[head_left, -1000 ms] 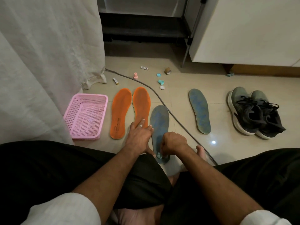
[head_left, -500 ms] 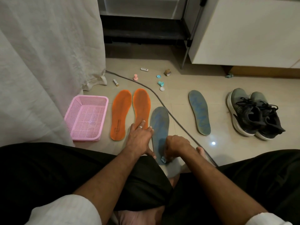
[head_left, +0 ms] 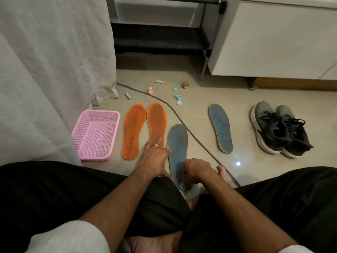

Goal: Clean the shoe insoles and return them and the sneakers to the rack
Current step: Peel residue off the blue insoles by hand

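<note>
A grey-blue insole [head_left: 177,143] lies on the floor in front of me. My left hand [head_left: 155,159] presses flat on its left edge, fingers straight, also touching the right one of two orange insoles [head_left: 156,123]. The other orange insole [head_left: 134,130] lies beside it. My right hand [head_left: 197,171] is curled over the heel end and grips a small light-blue wipe [head_left: 182,186] against the insole. A second grey-blue insole [head_left: 220,127] lies to the right. The pair of grey and black sneakers [head_left: 279,129] stands at the far right.
A pink mesh basket [head_left: 95,134] sits left of the orange insoles, against a white curtain [head_left: 51,70]. A grey cable [head_left: 182,123] runs across the floor. Small caps, batteries and a tape roll [head_left: 185,84] lie scattered behind. The black shoe rack [head_left: 160,35] stands at the back, beside a white cabinet [head_left: 273,42].
My right hand with the wipe has slid along the heel end of the insole, first to the right and then back a little. The left hand stays in place.
</note>
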